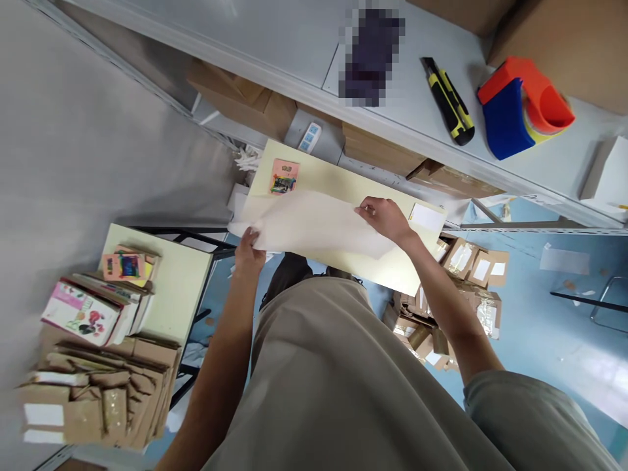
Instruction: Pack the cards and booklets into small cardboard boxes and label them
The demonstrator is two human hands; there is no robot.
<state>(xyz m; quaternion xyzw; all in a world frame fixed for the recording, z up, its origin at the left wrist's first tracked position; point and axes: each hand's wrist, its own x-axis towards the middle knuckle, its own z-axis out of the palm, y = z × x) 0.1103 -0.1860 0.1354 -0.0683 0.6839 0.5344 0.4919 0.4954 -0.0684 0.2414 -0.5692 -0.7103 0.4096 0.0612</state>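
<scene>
A wide, thin whitish sheet (314, 222), perhaps paper or plastic wrap, stretches between my two hands over the pale yellow table (392, 269). My left hand (249, 250) pinches its left end near the table's front left corner. At the sheet's upper right edge, my right hand (385, 217) grips with thumb and fingers closed. Just behind the sheet, on the far left of the table, lies a small pink booklet (285, 176) with a colourful picture. A white card or paper (426, 216) rests at the table's right end.
Above the table runs a grey shelf (294, 39) with a yellow-black utility knife (449, 101) and an orange-blue tape dispenser (523, 108). A side table (184, 275) at left bears books (93, 311) and flattened cardboard (103, 392). Cardboard boxes (471, 268) stand on the floor at right.
</scene>
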